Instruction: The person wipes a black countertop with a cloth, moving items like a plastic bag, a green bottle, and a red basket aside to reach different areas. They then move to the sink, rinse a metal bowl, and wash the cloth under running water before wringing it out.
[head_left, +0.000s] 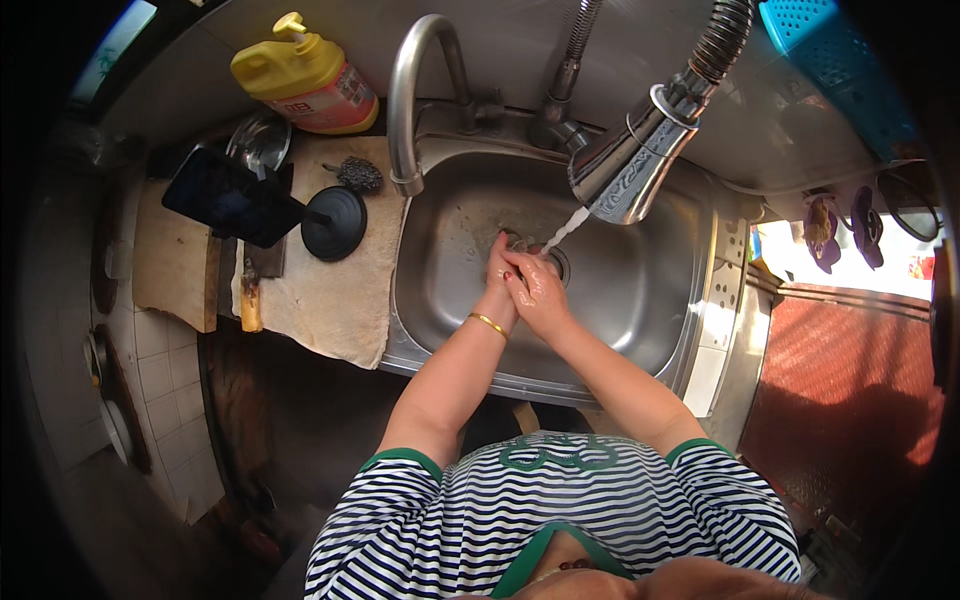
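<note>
Water runs from a chrome spray faucet head (637, 169) onto my wet hands, low over the drain of a stainless steel sink (630, 277). My right hand (538, 292) lies across my left hand (501, 274), palm against it, with its fingers towards the stream. Both touch each other, and no object shows in either. The fingers of my left hand are partly covered by the right. A gold bangle (489, 325) circles my left wrist. A curved steel spout (409, 105) arches over the sink's left corner, with no water coming from it.
Left of the sink, a cloth (337, 300) carries a steel wool scrubber (360, 174), a black round stand (334, 223) holding a dark-screened device (232, 196), and a cleaver with a wooden handle (250, 304). Behind stands a yellow pump bottle (307, 75). A wooden board (176, 262) lies farther left.
</note>
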